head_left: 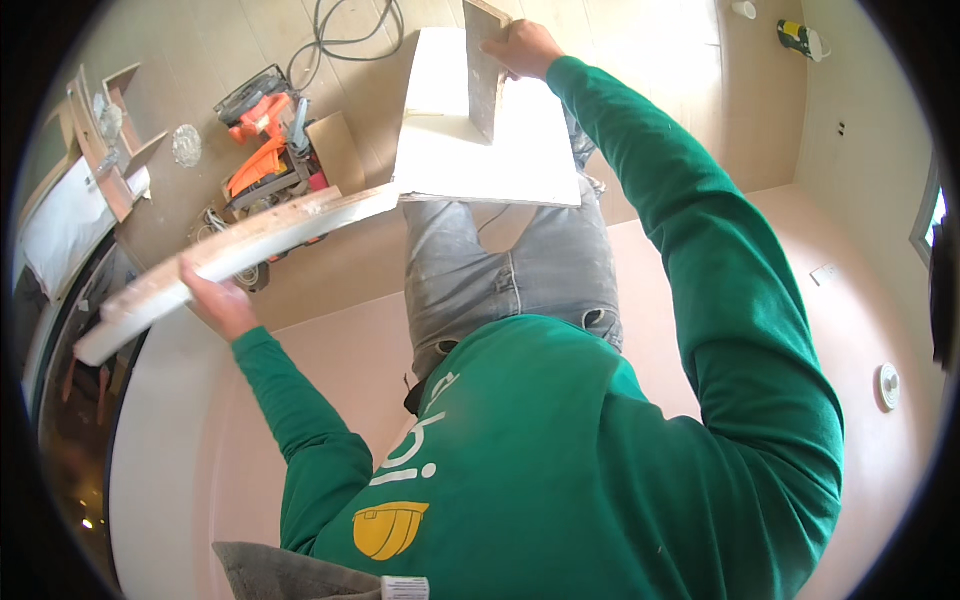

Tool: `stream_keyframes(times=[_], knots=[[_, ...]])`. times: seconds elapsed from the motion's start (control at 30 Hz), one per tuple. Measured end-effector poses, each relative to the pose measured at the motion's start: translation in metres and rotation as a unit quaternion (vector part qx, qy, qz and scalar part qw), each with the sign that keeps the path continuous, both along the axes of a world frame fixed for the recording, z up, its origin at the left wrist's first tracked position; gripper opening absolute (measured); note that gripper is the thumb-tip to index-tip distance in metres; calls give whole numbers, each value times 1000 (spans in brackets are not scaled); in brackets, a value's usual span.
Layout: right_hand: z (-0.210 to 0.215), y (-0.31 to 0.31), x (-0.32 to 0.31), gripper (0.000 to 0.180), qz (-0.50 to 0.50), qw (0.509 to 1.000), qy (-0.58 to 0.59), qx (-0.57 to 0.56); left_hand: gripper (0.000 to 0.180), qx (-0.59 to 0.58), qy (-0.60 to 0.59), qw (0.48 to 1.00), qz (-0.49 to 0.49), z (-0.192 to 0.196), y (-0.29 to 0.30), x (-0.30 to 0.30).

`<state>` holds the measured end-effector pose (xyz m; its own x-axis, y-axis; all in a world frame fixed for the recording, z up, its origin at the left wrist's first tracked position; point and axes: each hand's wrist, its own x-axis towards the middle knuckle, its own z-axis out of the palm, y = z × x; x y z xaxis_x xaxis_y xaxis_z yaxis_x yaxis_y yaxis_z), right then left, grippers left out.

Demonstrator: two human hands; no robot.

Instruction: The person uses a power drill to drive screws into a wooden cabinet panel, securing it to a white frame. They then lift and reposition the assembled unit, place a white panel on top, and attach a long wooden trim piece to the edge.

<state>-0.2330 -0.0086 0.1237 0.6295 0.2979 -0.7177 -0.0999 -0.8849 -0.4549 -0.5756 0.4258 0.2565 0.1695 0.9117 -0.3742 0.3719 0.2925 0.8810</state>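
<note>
A long white plank (250, 238) with a raw wooden upper edge slants across the left side. My left hand (222, 302) is closed round its lower edge, thumb on the plank's face. The plank's far end meets the near left corner of a white panel (490, 165), which lies flat in front of my legs. Over that panel, my right hand (528, 50) grips the top of a short grey-brown board (484, 80) by its right edge. That board stands nearly upright, its lower end at the panel's surface. What supports the panel underneath is hidden.
Orange and black tools (262, 130) lie on the floor beyond the plank, with a dark cable (352, 45) coiled behind. Wooden pieces (128, 105) and a pale round clump (187, 146) are at far left. A green-and-yellow container (800, 40) lies at upper right.
</note>
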Motion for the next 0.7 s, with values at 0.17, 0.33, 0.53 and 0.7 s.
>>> stream_keyframes(times=[0.17,0.33,0.53,0.7], knots=[[58,-57,26,49,-16,981,-165,100,65,123,56,991,-19,38,-35,94],[112,-134,67,53,-107,967,-212,94,64,92,77,992,26,33,-26,83],[25,-130,-15,60,-65,991,-102,-55,65,-65,82,989,102,-35,36,-73],[21,-102,11,57,-61,991,-119,2,61,-91,20,988,123,-70,20,-123]])
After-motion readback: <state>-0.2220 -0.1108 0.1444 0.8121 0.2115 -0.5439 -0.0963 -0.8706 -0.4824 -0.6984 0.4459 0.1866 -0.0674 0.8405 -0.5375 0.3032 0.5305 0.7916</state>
